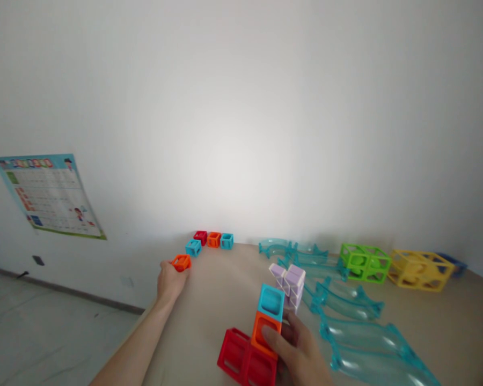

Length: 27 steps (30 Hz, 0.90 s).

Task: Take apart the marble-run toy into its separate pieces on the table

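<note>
Stretched toward the table's left edge, my left hand (172, 280) has its fingers closed on an orange hollow cube block (182, 262). A blue cube block (194, 247) lies just beyond it. Nearer to me, my right hand (300, 348) grips a joined piece of cube blocks. Its blue cube (271, 301) is at the top, an orange cube (264, 331) lies under my thumb, and red cubes (244, 358) extend below and to the left. The fingers behind this piece are partly hidden.
Red (200, 237), orange (213, 239) and blue (227, 240) cubes line the wall. Lilac blocks (293, 281) stand beyond my right hand. Clear teal track pieces (366, 335), a green frame block (365, 262) and a yellow frame block (421, 269) lie rightward. A poster (52, 193) hangs left.
</note>
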Available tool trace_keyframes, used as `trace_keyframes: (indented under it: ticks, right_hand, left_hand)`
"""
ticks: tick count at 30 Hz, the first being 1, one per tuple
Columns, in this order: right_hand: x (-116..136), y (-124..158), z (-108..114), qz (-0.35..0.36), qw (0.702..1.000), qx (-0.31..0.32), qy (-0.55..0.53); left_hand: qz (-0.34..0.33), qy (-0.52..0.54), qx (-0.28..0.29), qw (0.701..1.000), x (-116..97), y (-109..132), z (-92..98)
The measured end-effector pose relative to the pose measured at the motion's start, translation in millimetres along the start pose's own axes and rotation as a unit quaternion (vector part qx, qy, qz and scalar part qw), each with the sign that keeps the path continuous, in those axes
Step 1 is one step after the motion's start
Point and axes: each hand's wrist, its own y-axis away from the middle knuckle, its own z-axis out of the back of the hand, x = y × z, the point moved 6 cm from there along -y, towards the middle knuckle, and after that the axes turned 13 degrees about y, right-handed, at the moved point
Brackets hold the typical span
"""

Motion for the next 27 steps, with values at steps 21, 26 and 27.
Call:
trace_keyframes:
  ticks: [21, 26, 27]
  right_hand:
    - [-2.1, -3.1, 4.8, 0.012, 0.999, -0.008, 0.029]
    - [-1.8, -2.9, 5.1, 0.011, 0.999, -0.011, 0.033]
    - [-1.5, -2.8, 5.3, 0.01, 0.999, -0.012, 0.037]
  left_hand:
    - [-0.005, -0.011, 0.02, 1.0, 1.4, -8.5, -6.3]
    - [-0.018, -0.02, 0.025, 0.999, 0.1, -6.1, -5.4]
    - [-0.02, -0.023, 0.025, 0.999, 0.0, -6.0, -5.2]
